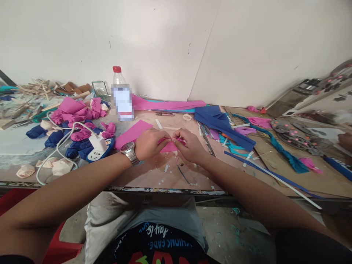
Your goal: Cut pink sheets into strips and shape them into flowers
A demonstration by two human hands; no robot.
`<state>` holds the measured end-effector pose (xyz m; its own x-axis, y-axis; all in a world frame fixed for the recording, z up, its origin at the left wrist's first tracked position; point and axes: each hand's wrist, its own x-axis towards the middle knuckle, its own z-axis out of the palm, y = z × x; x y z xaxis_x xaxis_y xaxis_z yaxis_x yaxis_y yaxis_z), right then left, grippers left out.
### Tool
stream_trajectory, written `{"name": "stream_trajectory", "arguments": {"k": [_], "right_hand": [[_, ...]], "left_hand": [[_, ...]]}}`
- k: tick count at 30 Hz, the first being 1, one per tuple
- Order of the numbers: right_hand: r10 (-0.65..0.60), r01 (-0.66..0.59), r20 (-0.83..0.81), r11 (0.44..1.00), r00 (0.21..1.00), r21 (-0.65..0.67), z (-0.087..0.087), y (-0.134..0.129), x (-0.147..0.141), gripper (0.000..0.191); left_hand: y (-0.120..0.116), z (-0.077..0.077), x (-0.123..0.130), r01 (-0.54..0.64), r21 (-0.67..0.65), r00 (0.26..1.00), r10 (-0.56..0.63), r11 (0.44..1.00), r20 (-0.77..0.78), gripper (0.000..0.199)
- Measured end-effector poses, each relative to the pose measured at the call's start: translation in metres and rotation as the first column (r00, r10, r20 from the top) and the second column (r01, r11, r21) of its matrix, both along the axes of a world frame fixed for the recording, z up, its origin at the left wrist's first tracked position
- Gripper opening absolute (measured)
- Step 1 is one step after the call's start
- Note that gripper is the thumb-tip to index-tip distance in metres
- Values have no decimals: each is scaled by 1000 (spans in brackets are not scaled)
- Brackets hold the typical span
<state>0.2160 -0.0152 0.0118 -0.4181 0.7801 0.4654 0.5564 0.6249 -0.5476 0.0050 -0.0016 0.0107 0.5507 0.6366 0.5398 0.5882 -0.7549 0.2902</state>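
Two bare hands meet at the centre of the frame over a cluttered bench (pixel 148 178), working on a piece of bright pink cloth (pixel 168 147). The cloth lies directly between the hands, touching both, so neither is nearer. Its gathered upper edge runs roughly left to right from one set of fingertips to the other, and a flat part shows just below.

The left hand (pixel 150 143) pinches the left end of that edge between thumb and fingers; the right hand (pixel 189 146) pinches the right end the same way. The fingertips nearly meet, thumbs toward the viewer, knuckles up. The forearms slant in from the lower left and lower right corners, forming a wide V; a metal watch (pixel 130 152) circles the left wrist.

Just left of the left hand lies a flat pink strip (pixel 133 134), its long axis slanting up to the right. Whether it joins the held cloth is hidden behind that hand. Dark blue cloth (pixel 224 126) lies beyond the right hand, right of centre.
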Motion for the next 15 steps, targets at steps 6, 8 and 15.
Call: {"name": "stream_trajectory", "arguments": {"k": [6,8,15], "right_hand": [[20,-19,19,998,1000,-53,0,-2,-2,13],[19,-18,6,996,1000,-83,0,-2,-3,14],[-7,7,9,998,1000,-59,-5,4,0,12]], "left_hand": [[4,-3,-1,69,111,995,-60,991,-76,30],[4,-3,-1,73,111,994,-63,991,-85,30],[5,-4,-1,28,16,995,-26,999,-94,24]]}}
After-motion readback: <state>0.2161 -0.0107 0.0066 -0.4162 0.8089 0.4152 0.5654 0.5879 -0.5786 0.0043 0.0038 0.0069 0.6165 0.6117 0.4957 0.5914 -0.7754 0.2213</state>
